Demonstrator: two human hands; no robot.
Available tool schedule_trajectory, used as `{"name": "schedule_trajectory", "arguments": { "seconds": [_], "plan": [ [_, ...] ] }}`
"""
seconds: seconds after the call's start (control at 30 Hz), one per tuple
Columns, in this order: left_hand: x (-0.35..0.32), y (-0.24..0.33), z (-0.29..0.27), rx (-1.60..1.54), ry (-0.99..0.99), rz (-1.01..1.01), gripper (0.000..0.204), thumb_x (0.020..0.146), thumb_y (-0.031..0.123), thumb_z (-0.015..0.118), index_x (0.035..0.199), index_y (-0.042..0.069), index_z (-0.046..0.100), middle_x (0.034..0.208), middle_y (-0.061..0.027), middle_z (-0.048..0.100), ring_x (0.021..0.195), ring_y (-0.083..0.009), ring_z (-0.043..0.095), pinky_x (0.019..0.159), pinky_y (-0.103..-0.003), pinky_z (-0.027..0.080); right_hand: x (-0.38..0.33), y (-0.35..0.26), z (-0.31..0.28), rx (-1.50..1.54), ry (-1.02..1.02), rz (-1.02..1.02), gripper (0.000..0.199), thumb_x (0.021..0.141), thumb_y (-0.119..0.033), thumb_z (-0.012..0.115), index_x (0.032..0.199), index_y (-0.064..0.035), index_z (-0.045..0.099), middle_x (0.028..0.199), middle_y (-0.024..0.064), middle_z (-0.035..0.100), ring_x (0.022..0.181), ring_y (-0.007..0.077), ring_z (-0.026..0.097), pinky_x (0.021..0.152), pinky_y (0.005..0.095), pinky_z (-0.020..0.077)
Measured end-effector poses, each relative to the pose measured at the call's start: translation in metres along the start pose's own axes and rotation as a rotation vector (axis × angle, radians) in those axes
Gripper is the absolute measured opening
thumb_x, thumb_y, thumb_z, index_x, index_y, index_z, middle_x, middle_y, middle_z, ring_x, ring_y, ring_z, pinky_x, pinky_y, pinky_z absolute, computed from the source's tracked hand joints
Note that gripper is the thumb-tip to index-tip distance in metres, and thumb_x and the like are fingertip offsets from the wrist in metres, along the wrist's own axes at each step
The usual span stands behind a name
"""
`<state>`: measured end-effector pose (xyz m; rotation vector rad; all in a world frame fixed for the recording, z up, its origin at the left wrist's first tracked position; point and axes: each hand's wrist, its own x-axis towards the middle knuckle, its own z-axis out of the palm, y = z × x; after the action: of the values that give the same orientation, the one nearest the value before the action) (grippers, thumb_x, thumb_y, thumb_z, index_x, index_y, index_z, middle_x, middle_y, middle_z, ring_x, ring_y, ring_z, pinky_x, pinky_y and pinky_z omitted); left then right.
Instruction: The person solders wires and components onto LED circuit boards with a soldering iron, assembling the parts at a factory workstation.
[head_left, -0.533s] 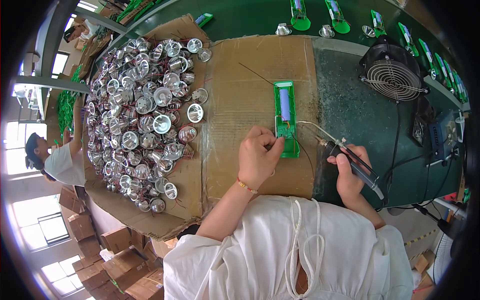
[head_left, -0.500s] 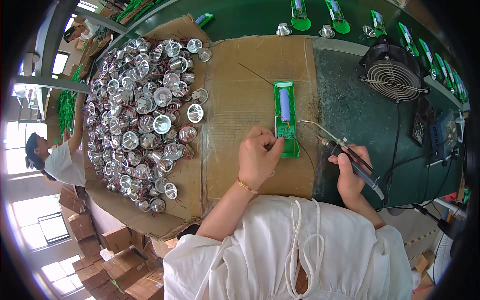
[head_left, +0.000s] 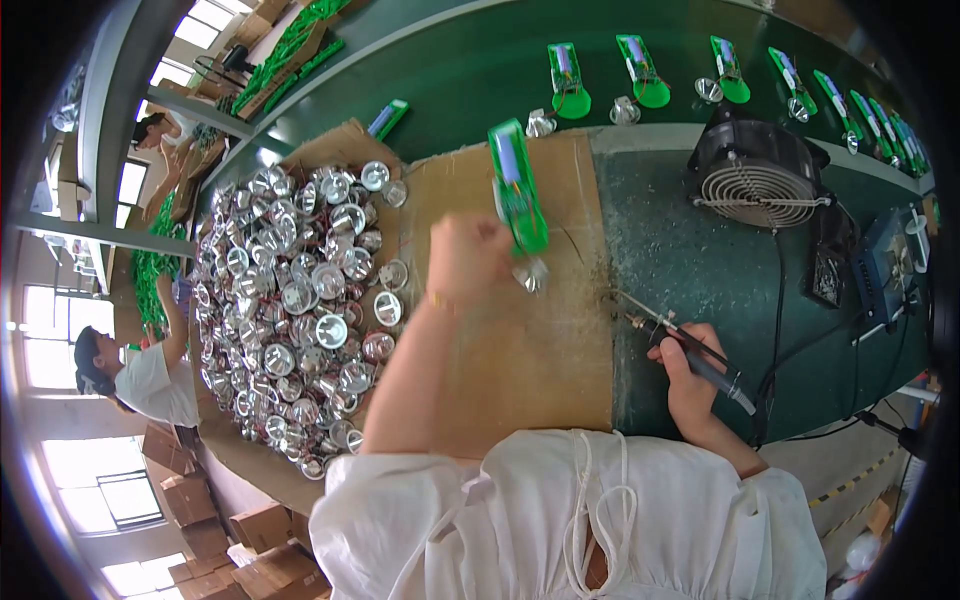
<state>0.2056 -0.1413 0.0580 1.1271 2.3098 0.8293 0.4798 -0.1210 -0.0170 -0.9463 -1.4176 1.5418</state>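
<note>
1. Left hand (head_left: 468, 258): fingers closed on a green circuit board (head_left: 518, 190), now lifted off the cardboard sheet (head_left: 520, 340) and carried up toward the far edge; half a second ago it lay flat there under the hand. A silver reflector cup (head_left: 530, 274) hangs at its lower end.
2. Right hand (head_left: 690, 375): fingers wrapped round a soldering iron (head_left: 690, 345), tip pointing left, well apart from the board; it has drawn back.
3. Judgement: the joint looks finished and the piece is being passed on.
4. Nearby: a heap of silver reflector cups (head_left: 300, 310) at left, a black fan (head_left: 762, 170), more green boards (head_left: 640, 70) along the counter (head_left: 480, 70).
</note>
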Motion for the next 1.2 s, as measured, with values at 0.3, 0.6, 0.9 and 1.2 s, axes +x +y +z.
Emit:
{"name": "schedule_trajectory", "arguments": {
  "seconds": [0.3, 0.6, 0.9, 1.2],
  "plan": [
    [0.202, -0.047, -0.006, 0.344, 0.379, 0.192, 0.027, 0.075, 0.018, 0.059, 0.100, 0.007, 0.063, 0.099, -0.0175, 0.061, 0.090, -0.0331, 0.059, 0.076, -0.040, 0.049, -0.004, 0.009, 0.002, 0.063, 0.046, -0.014, 0.012, 0.077, -0.002, 0.062, 0.082, -0.0016, 0.051, 0.070, 0.0068, 0.059, 0.061, 0.0108, 0.053, 0.058, 0.0241, 0.0436],
    [0.262, -0.085, -0.061, 1.056, 0.189, -0.490, 0.055, 0.083, 0.023, 0.052, 0.132, 0.007, 0.030, 0.124, -0.0135, 0.049, 0.118, -0.0277, 0.044, 0.092, -0.048, 0.034, -0.006, 0.024, -0.009, -0.053, 0.004, -0.116, 0.020, 0.072, -0.005, 0.067, 0.082, -0.0020, 0.050, 0.071, 0.0118, 0.059, 0.060, 0.0156, 0.057, 0.054, 0.0261, 0.0446],
    [0.186, 0.015, -0.082, 0.777, 0.127, 0.200, 0.074, 0.067, 0.044, 0.067, 0.122, 0.002, 0.042, 0.097, -0.0202, 0.062, 0.091, -0.0346, 0.060, 0.078, -0.041, 0.049, -0.003, 0.030, -0.005, -0.027, -0.001, -0.115, 0.019, 0.073, 0.000, 0.064, 0.081, -0.0018, 0.047, 0.073, 0.0105, 0.057, 0.064, 0.0147, 0.056, 0.059, 0.0265, 0.0451],
    [-0.050, -0.019, 0.032, 0.161, 0.106, 0.060, 0.083, 0.068, 0.042, 0.069, 0.131, 0.003, 0.032, 0.089, -0.0192, 0.060, 0.075, -0.0342, 0.061, 0.063, -0.042, 0.049, 0.004, 0.004, 0.006, -0.074, -0.009, -0.057, 0.013, 0.083, -0.011, 0.056, 0.088, -0.0003, 0.049, 0.077, 0.0066, 0.054, 0.062, 0.0121, 0.057, 0.053, 0.0218, 0.0432]
  ]
}}
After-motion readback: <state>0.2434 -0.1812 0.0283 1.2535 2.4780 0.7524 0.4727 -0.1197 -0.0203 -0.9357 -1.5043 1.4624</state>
